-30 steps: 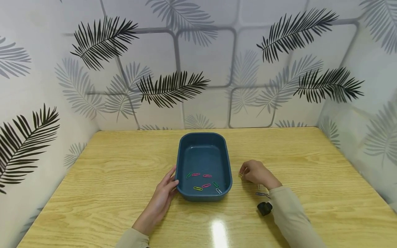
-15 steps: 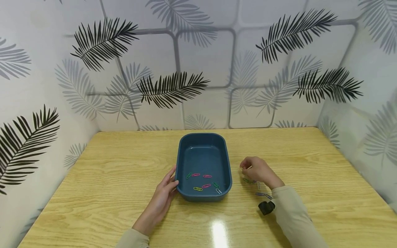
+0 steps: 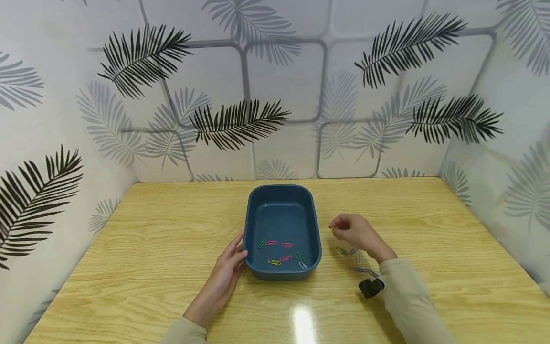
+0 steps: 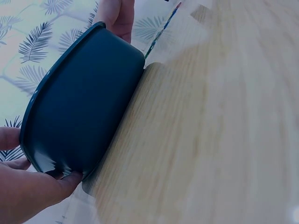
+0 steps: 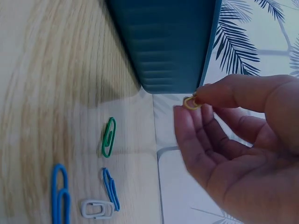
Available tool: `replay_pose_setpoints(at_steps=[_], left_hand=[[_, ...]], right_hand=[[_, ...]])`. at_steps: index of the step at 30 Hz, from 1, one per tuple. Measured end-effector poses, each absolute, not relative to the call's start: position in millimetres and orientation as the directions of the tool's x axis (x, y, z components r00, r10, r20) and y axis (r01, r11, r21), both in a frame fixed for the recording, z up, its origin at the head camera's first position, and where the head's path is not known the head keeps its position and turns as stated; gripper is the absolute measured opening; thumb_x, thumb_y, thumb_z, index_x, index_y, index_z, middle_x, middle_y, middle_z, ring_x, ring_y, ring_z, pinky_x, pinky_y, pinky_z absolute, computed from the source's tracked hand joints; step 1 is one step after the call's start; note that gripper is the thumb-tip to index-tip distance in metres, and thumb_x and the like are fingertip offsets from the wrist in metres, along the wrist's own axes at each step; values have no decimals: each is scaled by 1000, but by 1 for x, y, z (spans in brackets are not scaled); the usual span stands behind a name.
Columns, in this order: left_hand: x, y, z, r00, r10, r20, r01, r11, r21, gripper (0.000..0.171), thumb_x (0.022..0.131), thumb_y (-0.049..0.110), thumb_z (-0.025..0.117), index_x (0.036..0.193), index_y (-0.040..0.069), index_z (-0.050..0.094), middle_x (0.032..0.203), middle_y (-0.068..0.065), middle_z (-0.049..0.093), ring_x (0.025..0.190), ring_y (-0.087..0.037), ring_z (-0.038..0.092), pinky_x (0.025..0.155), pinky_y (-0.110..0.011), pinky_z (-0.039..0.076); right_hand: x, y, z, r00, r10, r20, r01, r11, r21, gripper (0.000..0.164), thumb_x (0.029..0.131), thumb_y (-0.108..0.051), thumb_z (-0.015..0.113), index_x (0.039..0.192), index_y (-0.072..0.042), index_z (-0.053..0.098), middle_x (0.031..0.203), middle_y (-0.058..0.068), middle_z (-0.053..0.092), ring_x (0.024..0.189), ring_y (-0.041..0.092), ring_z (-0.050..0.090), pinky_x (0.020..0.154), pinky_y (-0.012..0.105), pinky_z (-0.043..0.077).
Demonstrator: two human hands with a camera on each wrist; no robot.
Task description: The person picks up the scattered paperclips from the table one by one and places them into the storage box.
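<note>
A dark blue plastic tray (image 3: pixel 281 275) stands mid-table with several coloured paper clips inside, among them a yellow paper clip (image 3: pixel 274 262). My left hand (image 3: pixel 225 270) holds the tray's left side, its thumb at the rim and its fingers along the outer wall. To the right of the tray, my right hand (image 3: pixel 356 235) pinches another yellow paper clip (image 5: pixel 189 103) between thumb and index finger, raised above the table. Below that hand lie a green paper clip (image 5: pixel 108 137), a white paper clip (image 5: pixel 96 209) and blue paper clips (image 5: pixel 60 195).
The wooden table (image 3: pixel 150 248) runs back to a wall (image 3: pixel 283 81) patterned with leaves. A black wrist camera (image 3: pixel 371 288) sits at the right sleeve, beside the loose clips. Light glares off the table's front (image 3: pixel 303 325).
My right hand has lifted off the table with the yellow paper clip and moved slightly away from me, uncovering the green and blue clips beneath. The left hand and tray stay put.
</note>
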State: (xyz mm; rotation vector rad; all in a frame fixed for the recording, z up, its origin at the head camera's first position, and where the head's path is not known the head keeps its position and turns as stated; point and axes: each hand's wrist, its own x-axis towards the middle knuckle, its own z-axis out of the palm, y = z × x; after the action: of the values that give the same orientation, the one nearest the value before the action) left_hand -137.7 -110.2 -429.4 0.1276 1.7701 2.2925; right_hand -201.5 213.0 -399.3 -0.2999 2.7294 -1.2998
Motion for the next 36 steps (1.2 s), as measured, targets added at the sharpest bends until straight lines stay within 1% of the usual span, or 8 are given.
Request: replay_pose_setpoints(at_steps=[8, 14, 19, 23, 26, 30, 36], left_hand=[[-138, -110, -429, -967, 244, -77, -137, -240, 961, 60, 101, 6, 39, 156, 8, 16, 156, -24, 18, 142, -35, 21, 113, -50, 17], [-138, -109, -429, -967, 240, -80, -139, -237, 962, 59, 101, 6, 39, 156, 8, 16, 155, -24, 19, 141, -35, 22, 113, -50, 18], [-138, -109, -429, -968, 235, -83, -139, -234, 962, 59, 101, 6, 39, 155, 8, 17, 155, -24, 20, 140, -36, 24, 113, -50, 19], [-138, -110, -429, -969, 232, -80, -135, -232, 963, 59, 101, 6, 39, 155, 8, 17, 155, -24, 21, 140, -36, 25, 113, -50, 19], [-138, -110, -430, -969, 233, -78, -133, -231, 964, 59, 101, 6, 39, 155, 8, 17, 155, -24, 21, 140, -36, 25, 112, -50, 20], [-138, -110, -430, -969, 234, -78, -133, -229, 964, 59, 101, 6, 39, 155, 8, 17, 155, -24, 21, 140, -36, 25, 113, -50, 19], [-139, -110, -430, -968, 241, -74, -131, -230, 964, 59, 101, 6, 38, 155, 8, 16, 155, -24, 19, 141, -36, 23, 113, -51, 17]], right_hand=[[-200, 213, -395, -968, -233, 91, -215, 589, -779, 12, 91, -2, 60, 100, 4, 66, 91, 6, 65, 86, 22, 60, 76, 38, 49], [-196, 211, -387, -970, -212, 121, -225, 580, -783, 10, 91, -3, 61, 99, 1, 66, 94, 7, 65, 91, 24, 59, 78, 40, 48], [-192, 207, -381, -967, -206, 148, -242, 572, -784, 9, 91, -4, 63, 98, 0, 67, 94, 7, 65, 89, 24, 60, 78, 40, 50], [-188, 200, -377, -960, -208, 186, -273, 560, -782, 7, 90, -3, 65, 96, -2, 68, 94, 6, 66, 88, 23, 61, 81, 41, 51], [-183, 192, -372, -954, -215, 211, -296, 540, -788, 7, 89, -1, 65, 95, 0, 68, 94, 7, 66, 88, 24, 61, 82, 42, 52], [-175, 182, -367, -943, -238, 232, -325, 513, -795, 6, 89, 2, 65, 94, 2, 68, 93, 7, 66, 88, 24, 62, 81, 41, 54], [-167, 170, -366, -924, -291, 247, -365, 479, -798, 6, 88, 3, 65, 92, 0, 68, 92, 6, 65, 89, 23, 63, 80, 36, 54]])
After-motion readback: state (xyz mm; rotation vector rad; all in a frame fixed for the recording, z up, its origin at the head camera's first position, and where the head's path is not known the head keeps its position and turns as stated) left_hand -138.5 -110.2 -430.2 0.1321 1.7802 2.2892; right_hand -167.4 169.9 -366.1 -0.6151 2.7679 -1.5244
